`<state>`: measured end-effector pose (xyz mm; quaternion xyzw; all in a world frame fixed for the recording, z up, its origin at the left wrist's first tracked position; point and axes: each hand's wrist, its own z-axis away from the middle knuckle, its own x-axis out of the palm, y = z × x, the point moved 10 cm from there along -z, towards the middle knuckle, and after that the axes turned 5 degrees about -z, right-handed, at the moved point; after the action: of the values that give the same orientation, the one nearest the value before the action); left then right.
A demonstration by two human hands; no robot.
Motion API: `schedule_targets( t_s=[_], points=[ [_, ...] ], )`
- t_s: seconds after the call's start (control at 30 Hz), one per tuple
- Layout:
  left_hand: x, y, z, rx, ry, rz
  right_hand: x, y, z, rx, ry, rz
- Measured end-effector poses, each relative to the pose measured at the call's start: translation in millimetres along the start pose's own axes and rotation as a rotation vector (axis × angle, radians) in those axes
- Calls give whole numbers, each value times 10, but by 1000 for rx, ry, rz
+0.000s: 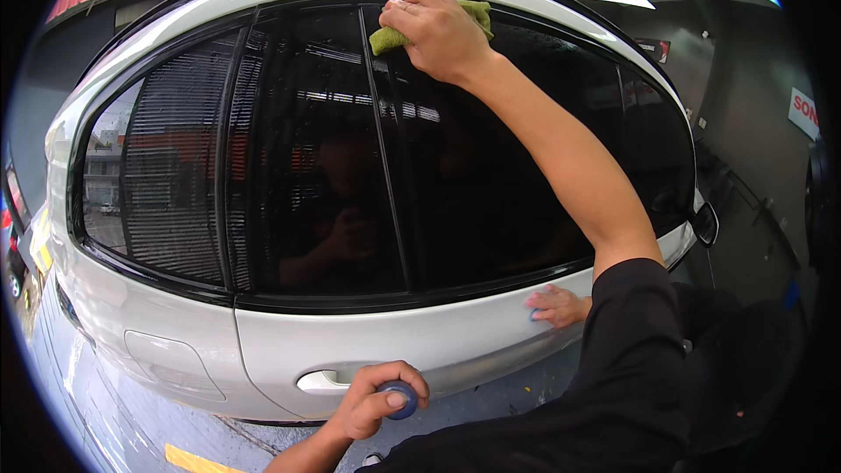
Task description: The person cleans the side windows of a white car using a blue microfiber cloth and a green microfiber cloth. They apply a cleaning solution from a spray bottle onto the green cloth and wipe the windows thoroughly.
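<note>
My right hand point(437, 33) is raised to the top edge of the car's dark side window point(499, 164), pressing a folded green cloth point(389, 41) against the glass and its black trim. Lower down, my left hand point(376, 401) grips a round dark-blue object point(402, 401), whose lower part is hidden by the fingers. That hand is beside the white rear door handle point(322, 382). Drops or streaks show on the rear part of the glass, along with reflections.
Another person's hand point(558, 307) rests on the white door panel point(460, 335), with something blue at its fingers. A side mirror point(705, 224) juts out at the right. The closed fuel flap point(172, 366) is at lower left, and yellow floor marking point(197, 460) lies below.
</note>
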<state>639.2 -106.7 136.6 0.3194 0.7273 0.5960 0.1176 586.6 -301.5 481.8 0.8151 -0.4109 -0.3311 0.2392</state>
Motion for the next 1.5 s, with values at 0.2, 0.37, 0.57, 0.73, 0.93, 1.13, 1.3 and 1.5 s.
schedule_targets(
  t_s=[0.2,0.37,0.57,0.73,0.93,1.13,1.3,1.5],
  points=[
    [-46,-70,91,1,46,31,-128,-156,400,7,57,-69],
    [-13,-154,18,2,34,12,-59,45,103,142,276,-167],
    [85,-257,-97,-14,21,54,-563,757,985,163,195,-45],
    [93,-183,-73,-6,49,35,-775,1068,1462,452,316,37],
    [235,-199,-293,-11,-44,-7,-87,68,272,238,319,-70],
    [231,-231,-177,-9,-36,-25,-558,796,1107,414,349,7],
    [201,-258,-205,-41,-33,-9,-454,658,970,569,359,66],
    [195,-186,-139,-12,-39,-25,-118,180,338,285,271,-119]
  ],
)
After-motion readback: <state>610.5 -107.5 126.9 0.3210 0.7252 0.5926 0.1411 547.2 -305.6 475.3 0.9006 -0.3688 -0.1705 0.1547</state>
